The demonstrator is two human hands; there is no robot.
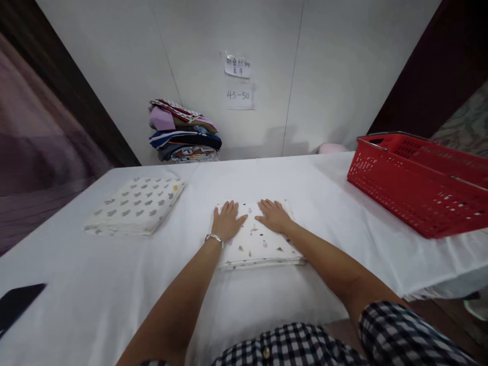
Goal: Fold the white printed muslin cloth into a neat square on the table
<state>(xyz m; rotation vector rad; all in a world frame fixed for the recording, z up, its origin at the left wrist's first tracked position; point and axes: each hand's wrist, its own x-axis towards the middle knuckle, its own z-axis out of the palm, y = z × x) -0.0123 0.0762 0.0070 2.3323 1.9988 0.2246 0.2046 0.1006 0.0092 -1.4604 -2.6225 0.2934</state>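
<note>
A folded white cloth (263, 246) with small scattered prints lies flat on the white-covered table (183, 284) in front of me. My left hand (227, 221) rests palm down on its upper left part, fingers spread, with a bracelet at the wrist. On its upper right part lies my right hand (273, 215), also flat with the fingers apart. Neither hand grips anything. Parts of the cloth's side edges are hidden under my hands and right forearm. To the left sits another folded white cloth (139, 206) with grey leaf-like prints.
A red plastic basket (396, 188) with metal handles stands at the right. Behind the table's far edge rises a stack of folded fabrics (185, 137) against the wall. A dark flat object (19, 302) lies at the left front. Paper signs (241, 95) hang on the wall.
</note>
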